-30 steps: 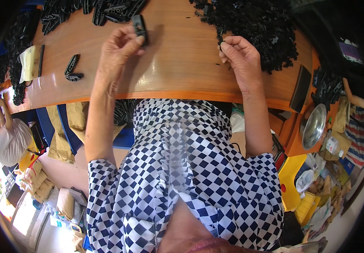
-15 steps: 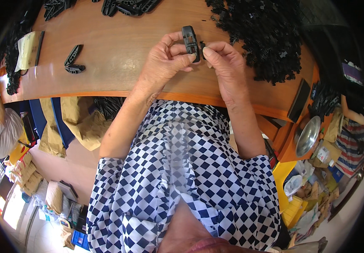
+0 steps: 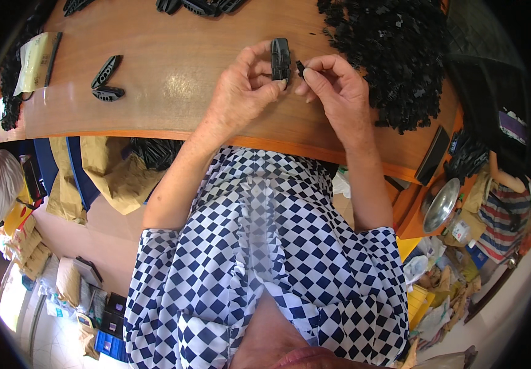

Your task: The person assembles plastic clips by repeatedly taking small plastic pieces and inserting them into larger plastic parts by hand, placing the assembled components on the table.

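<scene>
Over the wooden table (image 3: 173,80), my left hand (image 3: 241,92) holds a long black plastic part (image 3: 280,56) upright between thumb and fingers. A small black clip-like piece (image 3: 300,67) is pinched in my right hand (image 3: 338,92), just to the right of the long part, with a narrow gap between them. Fine detail of the small piece is hidden by my fingertips. To the left on the table, two more long black parts (image 3: 107,79) lie in a V shape.
A large heap of small black pieces (image 3: 401,67) covers the table's right side. More long black parts (image 3: 201,6) lie at the far edge. A yellowish packet (image 3: 35,61) is at the left, a dark flat object (image 3: 431,155) at the right edge, a metal bowl (image 3: 441,205) below it.
The long part has turned in my left hand, so its narrower side shows. My right hand has drawn slightly away to the right with the small piece. The view has shifted a little.
</scene>
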The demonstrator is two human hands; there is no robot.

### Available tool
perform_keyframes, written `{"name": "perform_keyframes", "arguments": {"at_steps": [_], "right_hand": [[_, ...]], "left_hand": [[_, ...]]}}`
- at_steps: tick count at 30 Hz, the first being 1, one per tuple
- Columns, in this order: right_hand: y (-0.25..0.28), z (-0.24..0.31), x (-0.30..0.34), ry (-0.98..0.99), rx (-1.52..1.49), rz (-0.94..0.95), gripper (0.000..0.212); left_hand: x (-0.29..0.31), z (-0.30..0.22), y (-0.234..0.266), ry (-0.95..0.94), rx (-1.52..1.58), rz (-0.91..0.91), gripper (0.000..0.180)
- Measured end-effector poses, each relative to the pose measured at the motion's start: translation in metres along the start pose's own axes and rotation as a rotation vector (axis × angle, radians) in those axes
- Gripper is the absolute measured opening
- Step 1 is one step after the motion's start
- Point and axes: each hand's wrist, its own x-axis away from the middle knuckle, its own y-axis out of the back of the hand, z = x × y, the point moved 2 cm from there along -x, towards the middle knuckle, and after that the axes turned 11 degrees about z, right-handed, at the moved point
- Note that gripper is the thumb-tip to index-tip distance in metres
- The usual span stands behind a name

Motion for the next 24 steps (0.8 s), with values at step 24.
{"name": "perform_keyframes", "arguments": {"at_steps": [24], "right_hand": [[0.003, 0.025, -0.024, 0.236, 0.799, 0.268, 0.026]], "left_hand": [[0.003, -0.004, -0.002, 0.016, -0.017, 0.039, 0.055]]}}
